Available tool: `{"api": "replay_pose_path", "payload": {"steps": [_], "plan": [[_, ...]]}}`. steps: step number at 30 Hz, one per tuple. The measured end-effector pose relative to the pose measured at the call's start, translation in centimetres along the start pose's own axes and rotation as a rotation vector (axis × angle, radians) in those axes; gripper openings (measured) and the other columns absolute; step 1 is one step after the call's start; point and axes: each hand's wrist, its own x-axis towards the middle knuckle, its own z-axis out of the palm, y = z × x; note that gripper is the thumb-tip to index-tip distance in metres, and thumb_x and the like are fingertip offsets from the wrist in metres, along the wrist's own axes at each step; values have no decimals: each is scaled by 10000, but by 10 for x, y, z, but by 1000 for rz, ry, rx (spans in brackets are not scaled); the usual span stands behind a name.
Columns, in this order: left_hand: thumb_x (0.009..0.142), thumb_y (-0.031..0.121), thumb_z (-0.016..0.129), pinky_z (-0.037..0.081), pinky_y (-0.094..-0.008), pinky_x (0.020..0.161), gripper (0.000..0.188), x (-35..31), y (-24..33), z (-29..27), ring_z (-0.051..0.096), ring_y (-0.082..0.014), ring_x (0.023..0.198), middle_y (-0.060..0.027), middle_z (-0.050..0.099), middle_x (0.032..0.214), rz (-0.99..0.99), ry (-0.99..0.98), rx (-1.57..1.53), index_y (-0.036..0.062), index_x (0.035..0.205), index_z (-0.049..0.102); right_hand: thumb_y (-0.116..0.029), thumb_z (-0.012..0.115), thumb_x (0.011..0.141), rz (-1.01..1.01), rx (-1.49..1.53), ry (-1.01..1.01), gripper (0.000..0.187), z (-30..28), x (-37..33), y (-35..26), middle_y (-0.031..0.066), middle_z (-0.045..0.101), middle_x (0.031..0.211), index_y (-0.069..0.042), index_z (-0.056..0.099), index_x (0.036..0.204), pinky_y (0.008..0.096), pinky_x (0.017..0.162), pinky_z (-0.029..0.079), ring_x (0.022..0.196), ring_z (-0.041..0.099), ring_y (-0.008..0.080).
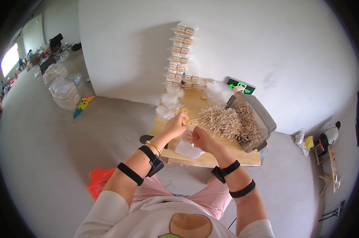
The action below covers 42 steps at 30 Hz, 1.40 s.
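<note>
Over the front of the wooden table (223, 152), my left hand (175, 126) is closed in a pinch at a small yellow-and-white labelled piece (190, 122); its fingers partly hide what they grip. My right hand (203, 139) sits just beside it, fingers curled inward, and what they hold is too small to make out. Beneath the right hand lies a translucent plastic bag (188, 150). A loose heap of beige, shredded sticks (221, 121) spills from a grey clear-walled bin (268, 123) tipped on its side, right of my hands.
Small clear packets with labels (179, 50) are stacked high at the table's back. Clear plastic bags (169, 99) line the left edge, and more film (218, 93) lies behind the heap. A green lit sign (241, 85) leans at the wall. A red bag (98, 182) rests on the floor.
</note>
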Motion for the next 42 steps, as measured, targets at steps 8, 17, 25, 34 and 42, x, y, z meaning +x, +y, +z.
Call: {"api": "replay_pose_path", "payload": {"steps": [8, 17, 25, 34, 42], "plan": [[833, 287, 721, 511, -415, 864, 461, 29, -2, 13, 671, -335, 1013, -177, 688, 1068, -61, -115, -21, 86, 1211, 552, -344, 808, 820, 45, -66, -226, 385, -3, 10, 12, 101, 641, 873, -48, 569, 879, 366, 749, 497, 827, 616, 253], [870, 422, 732, 509, -358, 601, 519, -8, 5, 5, 674, -232, 661, -100, 686, 806, 379, 467, 480, 5, 1133, 571, -252, 776, 824, 139, -72, -379, 296, -12, 37, 14, 115, 683, 869, -39, 572, 849, 367, 727, 506, 833, 656, 242], [944, 470, 539, 555, -340, 637, 510, -54, 2, 15, 702, -218, 627, -104, 706, 720, -371, -333, -291, 2, 817, 694, -280, 805, 803, -28, -287, -223, 303, 4, 40, 11, 147, 714, 835, -35, 655, 898, 384, 679, 531, 776, 699, 266], [962, 243, 530, 534, -291, 597, 332, -28, 14, 1, 642, -150, 601, -74, 669, 693, -329, -189, -438, -13, 786, 649, -151, 703, 859, 149, 108, -544, 167, -34, 51, -1, 130, 696, 844, -5, 651, 921, 307, 652, 569, 742, 696, 186], [935, 224, 582, 489, -278, 543, 316, 4, -13, 5, 600, -124, 581, -47, 628, 654, -214, -197, -496, 5, 711, 626, -97, 639, 828, 383, 98, -557, 87, -12, 85, 2, 109, 663, 811, -11, 646, 832, 352, 604, 601, 679, 678, 196]]}}
